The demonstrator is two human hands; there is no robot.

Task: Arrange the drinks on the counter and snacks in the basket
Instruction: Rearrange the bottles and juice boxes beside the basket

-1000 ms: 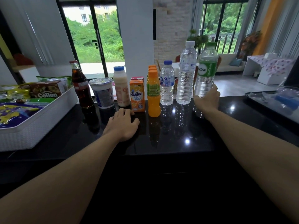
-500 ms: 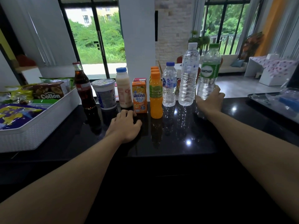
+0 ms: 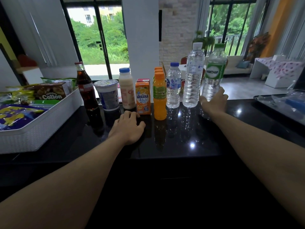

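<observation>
A row of drinks stands on the black counter (image 3: 189, 129): cola bottle (image 3: 85, 90), white cup (image 3: 108, 95), milk bottle (image 3: 127, 90), orange juice carton (image 3: 143, 100), orange juice bottles (image 3: 159, 96), small water bottle (image 3: 173, 88), tall water bottle (image 3: 193, 76) and green-label Namthip bottle (image 3: 214, 71). My right hand (image 3: 213, 103) wraps around the Namthip bottle's base at the row's right end. My left hand (image 3: 127, 128) rests palm-down on the counter in front of the carton, fingers loosely curled, holding nothing. At the left, the white basket (image 3: 41, 128) holds snack packs, among them a Collon box (image 3: 51, 92).
A dark tray (image 3: 280, 106) with clear plastic wrapping lies on the counter's right end. A white pillar rises just behind the drinks. The counter's near edge runs below my forearms.
My right hand has closed a little further around the Namthip bottle's base. My left hand stays in place. The view has shifted slightly.
</observation>
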